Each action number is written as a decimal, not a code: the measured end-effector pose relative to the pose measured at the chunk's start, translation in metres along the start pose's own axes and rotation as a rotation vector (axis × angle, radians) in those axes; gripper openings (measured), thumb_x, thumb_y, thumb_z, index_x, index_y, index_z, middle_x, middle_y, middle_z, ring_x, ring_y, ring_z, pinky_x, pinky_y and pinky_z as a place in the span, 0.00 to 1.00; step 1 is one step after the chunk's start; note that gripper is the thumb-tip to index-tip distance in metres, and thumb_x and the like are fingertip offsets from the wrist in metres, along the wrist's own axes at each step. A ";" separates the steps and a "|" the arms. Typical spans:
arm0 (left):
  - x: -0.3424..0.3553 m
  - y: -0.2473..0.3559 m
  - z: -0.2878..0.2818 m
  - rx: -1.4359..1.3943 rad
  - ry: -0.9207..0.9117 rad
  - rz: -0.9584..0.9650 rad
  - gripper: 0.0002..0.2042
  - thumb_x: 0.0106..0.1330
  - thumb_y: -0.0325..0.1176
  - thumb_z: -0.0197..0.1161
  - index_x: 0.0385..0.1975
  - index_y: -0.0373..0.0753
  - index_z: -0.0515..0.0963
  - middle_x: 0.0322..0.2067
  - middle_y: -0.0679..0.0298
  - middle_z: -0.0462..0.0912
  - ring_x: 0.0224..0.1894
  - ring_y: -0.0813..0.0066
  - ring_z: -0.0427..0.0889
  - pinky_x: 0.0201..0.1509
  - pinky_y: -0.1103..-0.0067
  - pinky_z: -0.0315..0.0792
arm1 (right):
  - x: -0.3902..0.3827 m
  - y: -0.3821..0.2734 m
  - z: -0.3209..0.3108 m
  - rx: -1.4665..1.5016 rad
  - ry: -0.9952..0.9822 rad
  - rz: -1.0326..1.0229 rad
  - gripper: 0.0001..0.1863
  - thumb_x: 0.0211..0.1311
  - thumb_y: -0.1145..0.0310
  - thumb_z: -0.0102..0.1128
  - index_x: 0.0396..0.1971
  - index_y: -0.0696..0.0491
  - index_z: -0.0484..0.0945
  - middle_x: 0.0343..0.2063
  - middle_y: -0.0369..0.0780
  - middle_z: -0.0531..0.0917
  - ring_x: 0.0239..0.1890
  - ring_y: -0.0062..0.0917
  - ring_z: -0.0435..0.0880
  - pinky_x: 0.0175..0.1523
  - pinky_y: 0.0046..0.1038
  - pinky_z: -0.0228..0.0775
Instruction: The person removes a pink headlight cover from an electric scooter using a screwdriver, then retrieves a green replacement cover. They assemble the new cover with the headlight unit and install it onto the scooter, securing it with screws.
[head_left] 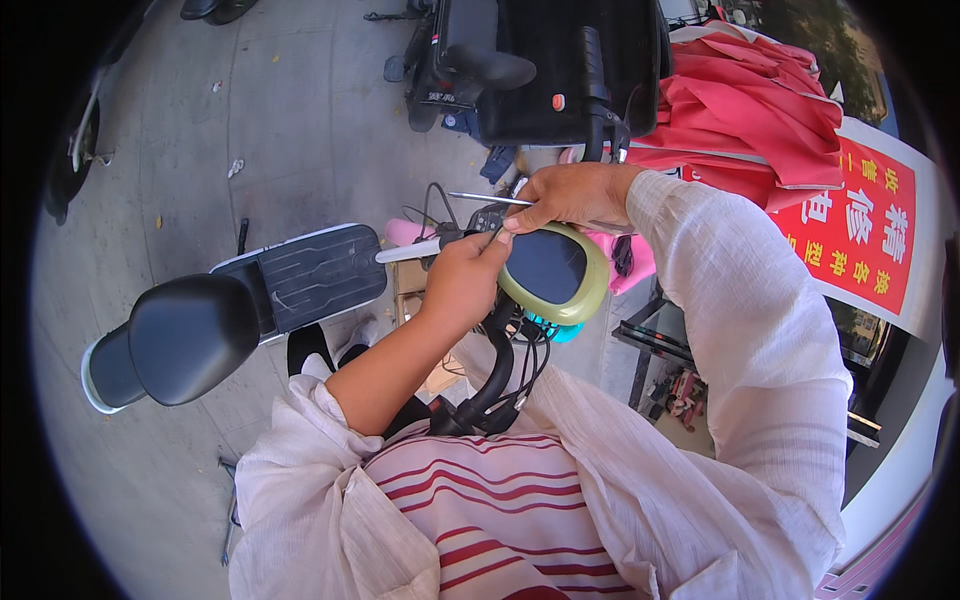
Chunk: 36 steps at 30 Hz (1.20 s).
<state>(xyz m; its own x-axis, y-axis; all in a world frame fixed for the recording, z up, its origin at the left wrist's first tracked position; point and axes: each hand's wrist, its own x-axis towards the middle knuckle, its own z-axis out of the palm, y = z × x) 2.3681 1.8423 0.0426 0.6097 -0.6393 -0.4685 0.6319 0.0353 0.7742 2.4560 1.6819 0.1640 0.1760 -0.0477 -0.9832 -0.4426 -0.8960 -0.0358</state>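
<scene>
We find the right hand [572, 196] closed on a slim metal rod [485, 198], near the green-rimmed housing [548, 268]; the left hand [467, 275] is pinched narrow, contents unclear; we judge the rod light, stiff and smooth, best held at its covered end, the housing rigid but scratchable

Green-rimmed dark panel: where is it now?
The green-rimmed dark panel sits right of centre in the head view, below the right hand, beside the left hand.
</scene>
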 end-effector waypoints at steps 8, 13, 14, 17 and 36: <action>-0.011 -0.001 -0.017 -0.223 -0.282 0.091 0.21 0.73 0.42 0.55 0.54 0.28 0.72 0.43 0.61 0.81 0.46 0.75 0.76 0.54 0.80 0.68 | -0.002 0.010 0.001 0.105 -0.049 -0.031 0.32 0.61 0.43 0.61 0.46 0.60 0.80 0.35 0.40 0.84 0.38 0.24 0.81 0.43 0.25 0.73; -0.011 -0.007 -0.020 -0.218 -0.339 0.134 0.25 0.65 0.34 0.65 0.59 0.30 0.69 0.47 0.61 0.80 0.49 0.76 0.76 0.56 0.79 0.68 | 0.006 -0.004 0.009 -0.139 0.032 -0.073 0.33 0.55 0.43 0.66 0.43 0.62 0.81 0.32 0.44 0.85 0.35 0.29 0.84 0.41 0.28 0.75; -0.014 -0.005 -0.020 -0.204 -0.341 0.155 0.26 0.64 0.34 0.66 0.59 0.30 0.69 0.47 0.60 0.80 0.49 0.76 0.76 0.56 0.78 0.69 | 0.007 -0.006 0.010 -0.180 0.033 -0.075 0.33 0.54 0.43 0.66 0.42 0.62 0.81 0.31 0.44 0.85 0.34 0.29 0.85 0.41 0.28 0.76; -0.010 -0.001 -0.023 -0.073 -0.331 0.192 0.25 0.59 0.35 0.70 0.54 0.29 0.73 0.44 0.59 0.82 0.46 0.76 0.79 0.52 0.77 0.71 | 0.010 -0.013 0.009 -0.278 0.011 -0.078 0.34 0.52 0.42 0.67 0.40 0.62 0.82 0.29 0.46 0.85 0.31 0.31 0.85 0.40 0.30 0.76; -0.003 -0.004 -0.031 -0.031 -0.394 0.052 0.17 0.64 0.41 0.67 0.39 0.31 0.78 0.32 0.68 0.79 0.35 0.83 0.73 0.42 0.82 0.69 | -0.002 -0.038 0.022 -0.645 0.159 -0.067 0.36 0.47 0.36 0.64 0.39 0.58 0.83 0.30 0.47 0.85 0.37 0.43 0.85 0.42 0.41 0.74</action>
<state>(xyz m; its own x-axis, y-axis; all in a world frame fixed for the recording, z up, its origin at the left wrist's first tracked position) 2.3785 1.8676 0.0272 0.4143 -0.8818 -0.2251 0.6231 0.0946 0.7764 2.4527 1.7260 0.1634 0.3344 -0.0033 -0.9424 0.1800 -0.9814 0.0674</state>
